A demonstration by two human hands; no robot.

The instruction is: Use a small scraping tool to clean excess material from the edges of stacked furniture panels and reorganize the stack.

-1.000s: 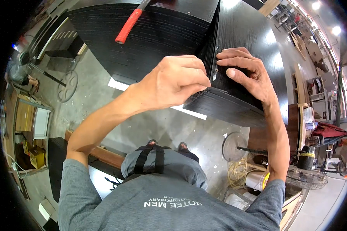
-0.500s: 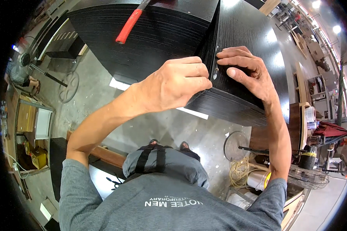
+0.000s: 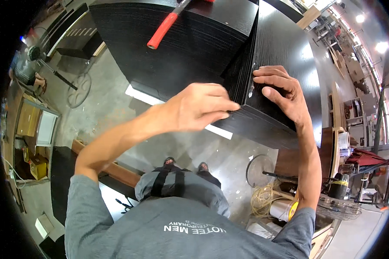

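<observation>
My left hand [image 3: 201,108] is at the near corner of a black wood-grain cabinet or box [image 3: 285,47], fingers bent and close together in a loose pinch. It is slightly blurred, and anything between the fingertips is too small to make out. On the top surface, my right hand [image 3: 285,90] rests with curved fingers apart and the thumb out, its fingertips beside the chipped, pale-flecked edge [image 3: 251,88]. Left of that edge stands another black section [image 3: 168,52], with a dark gap between the two. A red-handled tool [image 3: 163,31] with a metal shaft lies on it, its far end cut off by the frame.
Grey concrete floor [image 3: 116,113] lies below. A brown wooden board [image 3: 121,173] is near my left elbow. At right are coiled yellowish hose [image 3: 263,200], a white bucket [image 3: 282,210] and a fan cage [image 3: 339,208]. Another fan [image 3: 33,53] stands at far left.
My left hand's fingers have loosened from a tighter pinch, and the hand has dropped slightly along the corner. My right hand keeps its place on the panel. The whole view has shifted a little.
</observation>
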